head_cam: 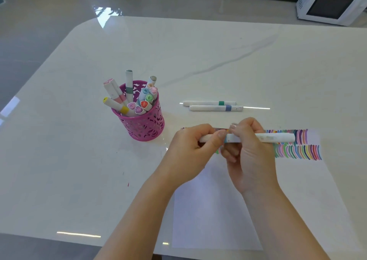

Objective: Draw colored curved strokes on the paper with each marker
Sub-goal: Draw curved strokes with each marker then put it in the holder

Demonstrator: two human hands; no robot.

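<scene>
1. The marker [278, 137] lies level, left to right, held in both hands just above the far part of the paper [208, 210].
2. The left hand [190, 150] curls round the marker's left end, thumb on top. The right hand [252, 150] grips the barrel just beside it, fingers curled. The long right end sticks out past that hand.
3. Rows of strokes [297, 150] run along the paper's far edge, partly hidden by the hands.
4. Beyond the hands, a green-band pen [208, 103] and a blue-band pen [215, 108] lie side by side on the worktop [79, 160]. A pink cup [143, 124] stands to the left.
</scene>
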